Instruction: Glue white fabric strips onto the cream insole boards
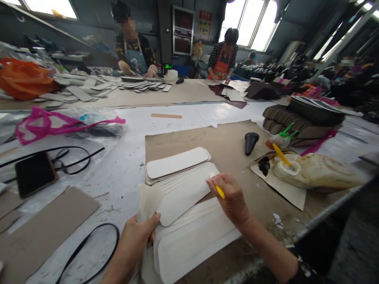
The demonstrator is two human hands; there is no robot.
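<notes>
1. We work at a white tabletop (pixel 127 177) that spreads across most of the frame.
2. On it, from the centre to the lower right, we have a brown sheet (pixel 231 142) laid beneath our work.
3. Our white pieces (pixel 189 193), long with rounded corners, lie on that sheet at the lower centre of the frame: a neat pile behind, a fanned row in the middle and more overlapping in front.
4. At the right, we see stacked brown pieces (pixel 284 122).
5. Below them, a stained plastic bottle (pixel 328 171) lies on its side, a yellow handle rising from its opening.
6. Our right hand (pixel 231 193), right of centre, is closed round a yellow-handled tool, over the right end of the fanned row.
7. Our left hand (pixel 142 232), at the lower centre, grips thin cream sheets (pixel 149 201), its thumb at the row's left end.
8. Upper right of centre, we have a black knob-shaped object (pixel 251 142).
9. Smallest is the yellow-handled tool (pixel 219 191) itself.
</notes>
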